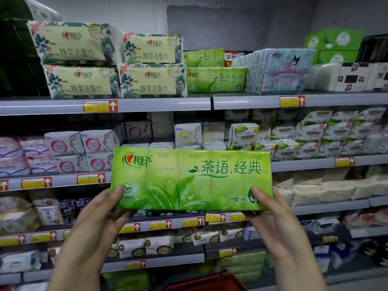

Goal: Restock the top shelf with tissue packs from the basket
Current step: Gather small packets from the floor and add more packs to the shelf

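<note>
A long green glossy plastic-wrapped tissue pack (pixel 192 178) is held face-on in mid-air, below the front edge of the grey metal top shelf (pixel 147 104) and not touching it. The left hand (pixel 98 215) pinches its lower left corner, thumb on front and fingers behind; the right hand (pixel 273 217) pinches the lower right corner likewise. Two matching green packs (pixel 216 79) sit stacked mid-shelf at the front edge, and the red plastic basket (pixel 207 282) shows below the hands.
</note>
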